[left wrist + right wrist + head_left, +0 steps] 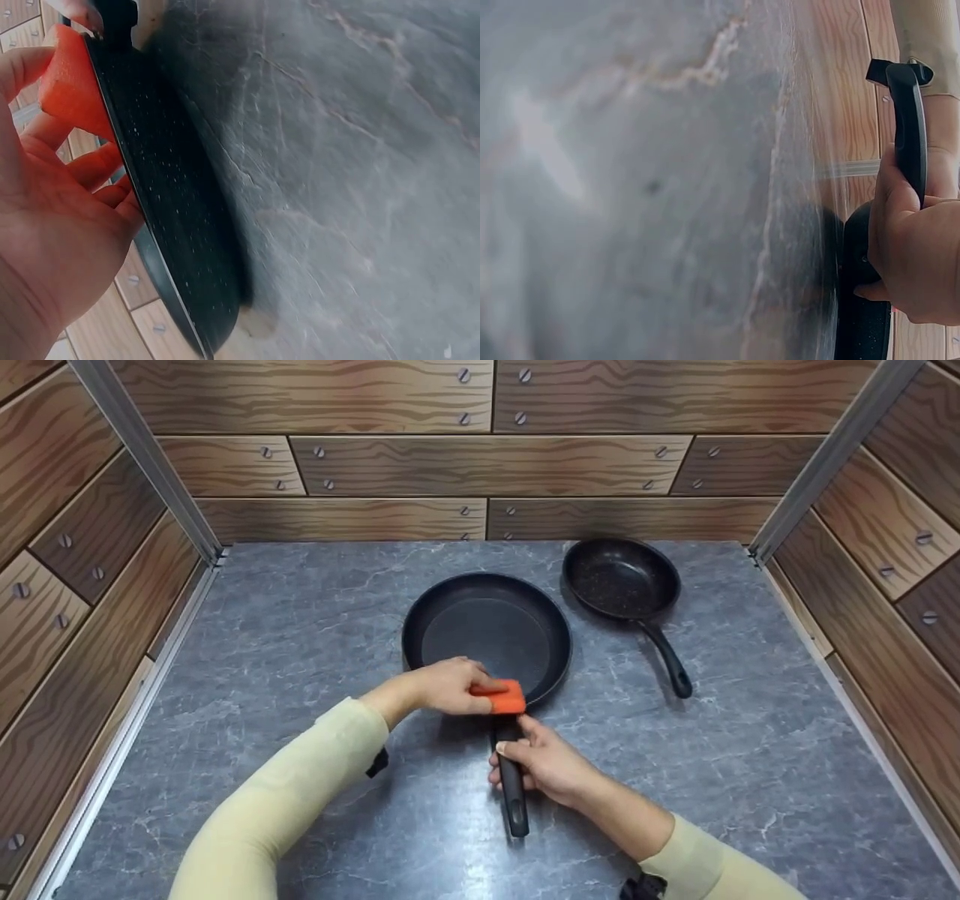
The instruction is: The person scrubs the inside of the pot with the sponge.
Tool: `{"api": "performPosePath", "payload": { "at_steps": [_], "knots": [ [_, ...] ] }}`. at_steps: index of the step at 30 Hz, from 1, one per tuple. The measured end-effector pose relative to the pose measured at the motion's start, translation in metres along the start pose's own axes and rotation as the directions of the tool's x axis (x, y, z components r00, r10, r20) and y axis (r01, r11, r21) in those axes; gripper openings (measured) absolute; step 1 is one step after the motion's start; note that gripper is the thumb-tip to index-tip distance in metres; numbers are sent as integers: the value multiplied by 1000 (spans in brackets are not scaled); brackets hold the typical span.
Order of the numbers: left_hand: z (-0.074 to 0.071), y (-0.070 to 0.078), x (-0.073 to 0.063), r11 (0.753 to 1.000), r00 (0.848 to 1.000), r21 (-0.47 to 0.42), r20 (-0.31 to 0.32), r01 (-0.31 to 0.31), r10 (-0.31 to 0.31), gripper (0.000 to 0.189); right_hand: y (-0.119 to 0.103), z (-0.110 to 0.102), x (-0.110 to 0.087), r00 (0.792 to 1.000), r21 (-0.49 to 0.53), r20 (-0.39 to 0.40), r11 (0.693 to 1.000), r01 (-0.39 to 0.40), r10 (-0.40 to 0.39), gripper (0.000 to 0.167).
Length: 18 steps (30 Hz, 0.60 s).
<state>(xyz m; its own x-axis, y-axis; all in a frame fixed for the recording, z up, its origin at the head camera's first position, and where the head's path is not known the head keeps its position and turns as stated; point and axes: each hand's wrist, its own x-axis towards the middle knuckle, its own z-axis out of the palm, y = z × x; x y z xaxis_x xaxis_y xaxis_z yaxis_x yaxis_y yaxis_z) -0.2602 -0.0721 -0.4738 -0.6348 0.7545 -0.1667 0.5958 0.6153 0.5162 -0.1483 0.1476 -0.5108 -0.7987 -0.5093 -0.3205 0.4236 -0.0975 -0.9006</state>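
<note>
Orange and soft-looking, the sponge [510,699] is pinched between the thumb and the fingers of the left hand [457,686], and it lies against the near rim of the large pan [487,634], just ahead of the right hand [551,765]. This right hand has its fingers round the black handle [514,802], near the end which joins the pan, with the thumb on top. As I see it from my place, the sponge could slide off the narrow rim if the left hand presses too far outward, since only a part of it seems to be pinched. Strong pressing at this rim might also tip the pan toward the person, or turn it, if the right hand's hold is loose; one right fingertip is so near to the sponge that the hands could bump. Beyond the grip, inside the large pan, I see only its dark base, and the left hand covers some part. Further off, to the right of both hands, the smaller pan [622,577] rests on the grey table [300,622], showing just its speckled inside.
</note>
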Motion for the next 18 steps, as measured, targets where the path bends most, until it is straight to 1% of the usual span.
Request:
{"api": "performPosePath", "payload": {
  "at_steps": [4,8,11,14,18],
  "knots": [
    [2,3,6,1000,1000,-10,-1,12,-12,56,0,0,1,1000,0,-5,1000,-4,4,69],
    [3,5,11,999,1000,-34,10,25,-25,56,1,1,2,1000,3,-20,1000,-13,14,76],
    [3,6,15,999,1000,-51,16,2,-1,56,1,2,2,1000,3,-18,1000,-20,20,75],
    [5,6,20,997,999,-63,8,-34,35,55,1,2,2,1000,6,-7,1000,-26,26,75],
    [7,6,27,997,999,-73,-5,-40,39,56,1,3,2,999,3,-7,999,-33,33,84]
  ]
}}
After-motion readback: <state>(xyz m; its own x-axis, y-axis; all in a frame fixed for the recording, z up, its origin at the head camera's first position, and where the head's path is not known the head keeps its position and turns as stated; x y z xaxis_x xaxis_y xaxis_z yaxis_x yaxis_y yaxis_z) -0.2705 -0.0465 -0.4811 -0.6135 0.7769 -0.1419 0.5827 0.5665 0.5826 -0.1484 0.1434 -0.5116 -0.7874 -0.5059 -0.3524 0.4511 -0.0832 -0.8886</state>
